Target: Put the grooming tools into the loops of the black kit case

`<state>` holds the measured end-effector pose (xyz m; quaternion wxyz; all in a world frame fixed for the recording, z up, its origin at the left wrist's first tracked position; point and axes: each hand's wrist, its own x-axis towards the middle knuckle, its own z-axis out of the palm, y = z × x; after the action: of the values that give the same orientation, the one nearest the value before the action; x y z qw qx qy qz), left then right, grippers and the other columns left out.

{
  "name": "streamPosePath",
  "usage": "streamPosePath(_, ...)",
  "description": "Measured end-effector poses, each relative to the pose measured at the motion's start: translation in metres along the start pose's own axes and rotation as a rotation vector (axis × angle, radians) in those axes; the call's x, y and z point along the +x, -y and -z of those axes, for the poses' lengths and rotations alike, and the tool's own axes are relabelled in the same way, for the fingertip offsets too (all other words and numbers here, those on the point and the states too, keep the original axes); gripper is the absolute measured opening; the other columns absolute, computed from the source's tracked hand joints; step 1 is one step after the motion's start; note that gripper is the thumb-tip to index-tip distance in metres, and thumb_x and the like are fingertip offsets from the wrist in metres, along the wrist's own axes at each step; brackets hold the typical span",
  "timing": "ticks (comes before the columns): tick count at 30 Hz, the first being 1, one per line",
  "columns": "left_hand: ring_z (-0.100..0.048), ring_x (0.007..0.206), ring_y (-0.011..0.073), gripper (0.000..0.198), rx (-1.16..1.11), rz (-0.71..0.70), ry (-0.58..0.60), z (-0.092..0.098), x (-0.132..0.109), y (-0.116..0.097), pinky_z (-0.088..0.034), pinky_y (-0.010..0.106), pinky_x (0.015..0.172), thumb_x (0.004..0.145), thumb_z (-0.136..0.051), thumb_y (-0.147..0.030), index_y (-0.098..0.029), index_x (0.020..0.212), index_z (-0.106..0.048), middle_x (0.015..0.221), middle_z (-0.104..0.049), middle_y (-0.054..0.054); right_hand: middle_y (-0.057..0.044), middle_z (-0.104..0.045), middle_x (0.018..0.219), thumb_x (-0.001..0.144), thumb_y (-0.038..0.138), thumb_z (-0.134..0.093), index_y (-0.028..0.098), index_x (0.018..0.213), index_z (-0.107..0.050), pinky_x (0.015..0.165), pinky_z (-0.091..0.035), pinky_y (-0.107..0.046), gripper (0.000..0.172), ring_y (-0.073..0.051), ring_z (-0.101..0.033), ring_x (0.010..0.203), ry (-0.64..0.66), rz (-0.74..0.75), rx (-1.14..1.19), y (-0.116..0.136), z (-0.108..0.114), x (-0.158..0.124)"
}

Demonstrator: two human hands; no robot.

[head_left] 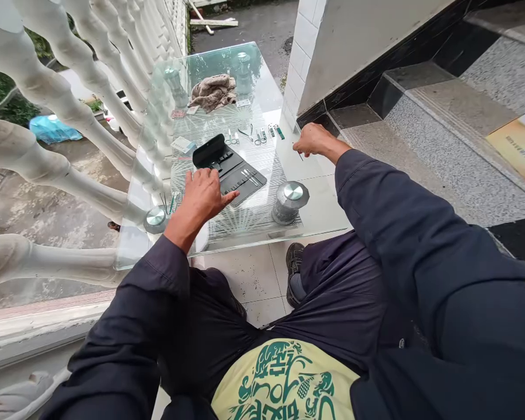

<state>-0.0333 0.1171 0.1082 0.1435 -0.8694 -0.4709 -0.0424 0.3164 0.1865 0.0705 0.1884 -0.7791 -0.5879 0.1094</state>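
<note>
White balusters [48,93] run along the 9 o'clock side, just beside the glass table [315,198]. A round metal cap [156,217] sits at the table's near-left corner, with a few thin tools [170,202] lying just beyond it.

Left hand [205,195]: palm down, fingers spread apart and flat, clamped on nothing. Fingertips rest on the near-left edge of the open black tool case [231,169], which lies at the table's centre. The case's lid half is raised at 11 o'clock; its flat half, at 4 o'clock, shows slim metal tools in slots.

At 12 o'clock of the case, a row of small scissors and clippers [256,135] lies on the glass. Farther out, a crumpled brown cloth [213,91] lies between two more caps at the far end.

A second metal cap [291,201] stands at 4 o'clock of the case, near the table's front edge.

Right hand [314,140]: fingers closed together, pinching a thin dark sliver-like tool [300,154] whose tip points down toward the glass at the table's 3 o'clock edge. Tool type too small to tell.

Grey stone steps [441,134] rise at far right.
</note>
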Motion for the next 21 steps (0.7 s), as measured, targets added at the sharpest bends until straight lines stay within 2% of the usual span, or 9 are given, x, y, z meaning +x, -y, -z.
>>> streamPosePath(3,-0.038,0.131,0.0384,0.082,0.007,0.015,-0.005,-0.011,0.016,0.016,-0.017,0.054,0.115,0.085,-0.047,-0.076,-0.009,0.133,-0.046,0.134,-0.049,0.021,-0.011,-0.063,0.054,0.069,0.024,-0.076,0.007,0.074,-0.072,0.050,-0.048,-0.030,0.018,-0.021,-0.061,0.057,-0.023,0.040,-0.022,0.004,-0.002,-0.003)
streamPosePath(7,-0.029,0.138,0.0405,0.103,0.004,-0.005,0.108,-0.018,0.030,0.025,-0.013,0.057,0.116,0.076,-0.045,-0.086,-0.008,0.143,-0.038,0.144,-0.041,0.024,-0.010,-0.063,0.056,0.071,0.025,-0.076,0.005,0.079,-0.073,0.055,-0.049,-0.032,0.022,-0.022,-0.062,0.061,-0.035,0.078,-0.023,0.004,0.000,-0.008)
streamPosePath(12,-0.031,0.138,0.0382,0.109,-0.054,-0.036,0.245,-0.020,0.034,0.026,-0.009,0.054,0.119,0.072,-0.043,-0.090,-0.012,0.147,-0.034,0.149,-0.038,0.020,-0.013,-0.066,0.067,0.082,0.025,-0.064,0.003,0.088,-0.073,0.066,-0.051,-0.032,0.025,-0.023,-0.064,0.073,-0.083,0.096,0.038,0.005,0.005,-0.012)
streamPosePath(15,-0.031,0.138,0.0374,0.108,-0.065,-0.039,0.293,-0.021,0.035,0.024,-0.012,0.049,0.119,0.071,-0.046,-0.090,-0.012,0.146,-0.036,0.150,-0.036,0.019,-0.012,-0.066,0.068,0.082,0.025,-0.064,0.006,0.089,-0.074,0.062,-0.051,-0.032,0.023,-0.022,-0.064,0.068,-0.022,0.145,0.085,0.028,0.003,-0.021)
streamPosePath(18,-0.035,0.134,0.0371,0.106,-0.063,-0.049,0.301,-0.021,0.035,0.023,-0.018,0.046,0.116,0.071,-0.047,-0.089,-0.012,0.144,-0.039,0.146,-0.039,0.019,-0.011,-0.067,0.068,0.080,0.026,-0.067,0.008,0.087,-0.073,0.058,-0.049,-0.031,0.020,-0.020,-0.063,0.063,0.078,0.231,0.117,0.064,-0.004,-0.039)
streamPosePath(21,-0.040,0.128,0.0374,0.103,-0.054,-0.061,0.287,-0.020,0.036,0.023,-0.026,0.044,0.112,0.071,-0.050,-0.088,-0.012,0.139,-0.043,0.138,-0.045,0.018,-0.010,-0.067,0.070,0.077,0.025,-0.070,0.009,0.086,-0.073,0.059,-0.047,-0.031,0.018,-0.022,-0.064,0.068,0.104,0.308,0.037,0.098,-0.013,-0.055)
